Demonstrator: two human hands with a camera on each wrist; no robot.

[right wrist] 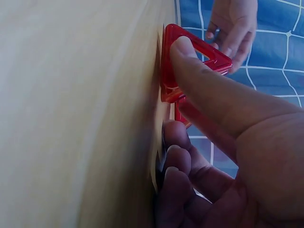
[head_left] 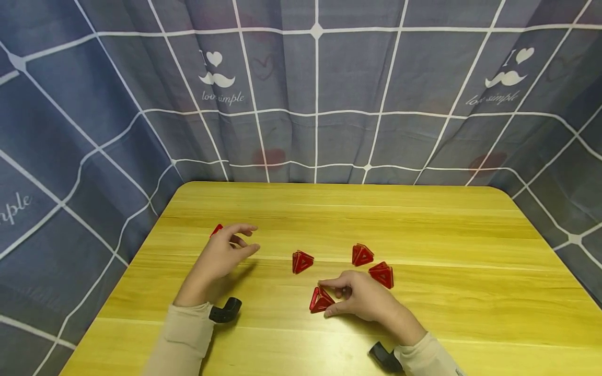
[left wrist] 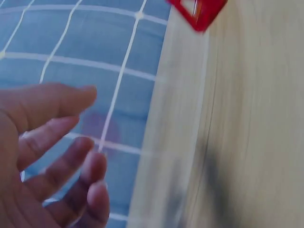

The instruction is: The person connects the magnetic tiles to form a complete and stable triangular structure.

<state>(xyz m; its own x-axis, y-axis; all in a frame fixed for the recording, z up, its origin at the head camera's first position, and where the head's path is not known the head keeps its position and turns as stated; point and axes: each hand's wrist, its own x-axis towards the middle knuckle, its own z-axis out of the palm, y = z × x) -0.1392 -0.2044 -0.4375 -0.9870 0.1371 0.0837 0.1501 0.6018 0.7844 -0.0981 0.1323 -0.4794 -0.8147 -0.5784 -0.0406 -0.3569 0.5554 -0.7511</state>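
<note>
My right hand (head_left: 364,296) is low over the table, pinching a red pyramid of triangular frame tiles (head_left: 321,300) between thumb and forefinger. In the right wrist view the thumb lies flat on one face of that pyramid (right wrist: 209,54), whose base is right at the tabletop. Farther left, my left hand (head_left: 226,253) hovers with relaxed, parted fingers and nothing between them. A red piece (head_left: 217,228) lies just beyond its knuckles, mostly hidden by the hand in the head view; in the left wrist view a red corner (left wrist: 202,14) shows at the top edge.
Three similar red pyramids stand on the wooden table (head_left: 423,219): one near the middle (head_left: 302,261), two close together beyond the right hand, the farther (head_left: 362,254) and the nearer (head_left: 381,274). A grey-blue checked curtain (head_left: 348,136) hangs along the table's back and sides.
</note>
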